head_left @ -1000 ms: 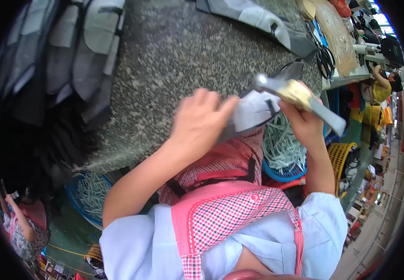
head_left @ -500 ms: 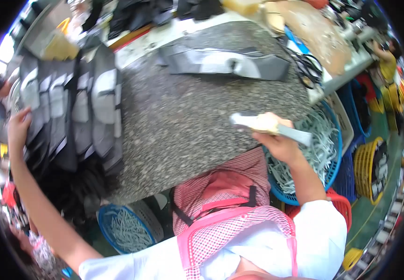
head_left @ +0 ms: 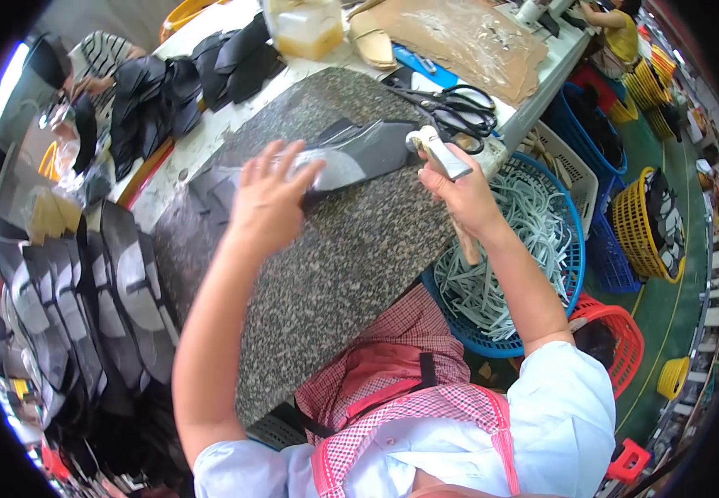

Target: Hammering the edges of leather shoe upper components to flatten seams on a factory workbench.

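Note:
My right hand (head_left: 467, 191) is closed round a hammer with a metal head (head_left: 446, 156) and a wooden handle (head_left: 465, 242), held over the right side of the speckled stone slab (head_left: 351, 274). Fingers spread and slightly blurred, my left hand (head_left: 272, 199) is over the left part of a stack of dark grey cut pieces (head_left: 380, 149) with a light grey patch. Whether it presses on them I cannot tell. The hammer head is beside the right end of these pieces. More grey pieces with pale patches (head_left: 131, 282) hang in a row at the left.
Black scissors (head_left: 459, 108) lie at the slab's far right, near a brown sheet (head_left: 459, 41). A tub of yellowish stuff (head_left: 303, 29) and black pieces (head_left: 156, 95) are at the back. A blue basket of pale strips (head_left: 513, 257) stands by my right arm, a red basket (head_left: 625, 332) beyond.
My left hand has gone from the hanging row at the left to the pieces on the slab. My right hand has moved farther up the slab and turned the hammer. The view has shifted.

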A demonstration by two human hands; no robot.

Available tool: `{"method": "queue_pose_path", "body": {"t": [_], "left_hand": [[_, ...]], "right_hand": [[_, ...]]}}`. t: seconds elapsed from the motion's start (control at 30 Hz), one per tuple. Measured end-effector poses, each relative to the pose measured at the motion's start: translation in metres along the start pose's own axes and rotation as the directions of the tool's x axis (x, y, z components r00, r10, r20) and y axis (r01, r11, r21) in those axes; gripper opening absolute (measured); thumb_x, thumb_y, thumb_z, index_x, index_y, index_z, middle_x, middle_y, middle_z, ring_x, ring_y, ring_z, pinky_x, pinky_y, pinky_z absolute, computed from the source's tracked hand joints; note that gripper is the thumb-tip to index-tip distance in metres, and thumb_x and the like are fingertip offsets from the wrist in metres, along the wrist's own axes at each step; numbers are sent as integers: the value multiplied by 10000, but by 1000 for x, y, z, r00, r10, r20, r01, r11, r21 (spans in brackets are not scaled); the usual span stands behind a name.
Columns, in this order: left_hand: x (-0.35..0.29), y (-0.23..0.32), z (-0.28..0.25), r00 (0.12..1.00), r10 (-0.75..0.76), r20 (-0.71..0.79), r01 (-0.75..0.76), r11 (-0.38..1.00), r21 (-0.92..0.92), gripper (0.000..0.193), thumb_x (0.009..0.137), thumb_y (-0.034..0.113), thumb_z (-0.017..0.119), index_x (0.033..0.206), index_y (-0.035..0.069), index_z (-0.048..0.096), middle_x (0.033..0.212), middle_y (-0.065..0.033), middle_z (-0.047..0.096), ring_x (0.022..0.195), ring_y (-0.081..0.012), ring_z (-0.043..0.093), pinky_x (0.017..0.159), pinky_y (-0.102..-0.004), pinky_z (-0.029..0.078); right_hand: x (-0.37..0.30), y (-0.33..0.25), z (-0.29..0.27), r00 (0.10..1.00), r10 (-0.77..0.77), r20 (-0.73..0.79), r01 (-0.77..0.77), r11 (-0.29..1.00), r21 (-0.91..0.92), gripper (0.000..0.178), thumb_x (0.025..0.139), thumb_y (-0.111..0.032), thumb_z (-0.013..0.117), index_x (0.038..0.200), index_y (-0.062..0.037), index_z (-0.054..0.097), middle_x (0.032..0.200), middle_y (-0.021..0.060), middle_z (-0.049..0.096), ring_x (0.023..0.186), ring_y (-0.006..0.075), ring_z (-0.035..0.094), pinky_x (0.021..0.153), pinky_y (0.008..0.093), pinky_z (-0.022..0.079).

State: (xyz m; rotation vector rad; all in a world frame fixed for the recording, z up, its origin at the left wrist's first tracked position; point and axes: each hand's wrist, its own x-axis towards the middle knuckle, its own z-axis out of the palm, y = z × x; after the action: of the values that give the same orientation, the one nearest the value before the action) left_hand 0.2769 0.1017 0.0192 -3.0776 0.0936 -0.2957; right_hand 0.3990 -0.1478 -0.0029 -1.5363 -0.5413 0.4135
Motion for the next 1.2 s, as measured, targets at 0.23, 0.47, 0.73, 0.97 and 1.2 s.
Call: {"method": "queue_pose_path", "body": {"t": [0.23,0.47,0.73,0.97,1.2], "left_hand": [[32,8,22,998,10,-67,-13,999,-51,597,647,33,629,1227,143,541,1309,-133,498,1196,-308,468,954,-463,397],[-9,9,-43,938,-274,-214,49,713,-699,511,684,-109,419,1124,26,640,1223,-183,590,1167,-318,555,1016,-384,408],[-31,46,-53,950,-230,-212,58,796,-603,385,797,-10,626,1171,79,608,1179,-142,618,1163,-327,552,968,-375,450],[-32,51,-57,872,-454,-182,183,648,-739,184,887,71,566,1059,51,629,984,-168,660,927,-306,655,798,-351,500],[-126,-136,-163,210,-486,-848,747,639,-181,420,936,374,533,1125,6,605,1014,-162,675,834,-311,657,719,-371,501]], "right_hand": [[-29,1,-15,986,145,-88,-119,961,249,328,892,-171,605,1140,14,496,783,-16,483,621,52,440,544,202,384],[-32,16,29,982,129,139,-177,886,428,578,806,-277,710,1241,-7,441,1000,31,558,758,74,495,639,211,421],[-15,-14,106,990,-85,115,15,861,508,786,701,-301,824,1290,32,424,1223,106,531,1159,184,490,993,317,379],[-21,-15,113,994,-83,72,37,869,494,376,753,-45,716,1085,6,549,952,52,619,861,100,590,765,259,481],[-52,18,65,990,128,64,-137,720,681,405,763,18,633,1153,11,524,1000,95,618,803,152,624,680,248,522]]}}
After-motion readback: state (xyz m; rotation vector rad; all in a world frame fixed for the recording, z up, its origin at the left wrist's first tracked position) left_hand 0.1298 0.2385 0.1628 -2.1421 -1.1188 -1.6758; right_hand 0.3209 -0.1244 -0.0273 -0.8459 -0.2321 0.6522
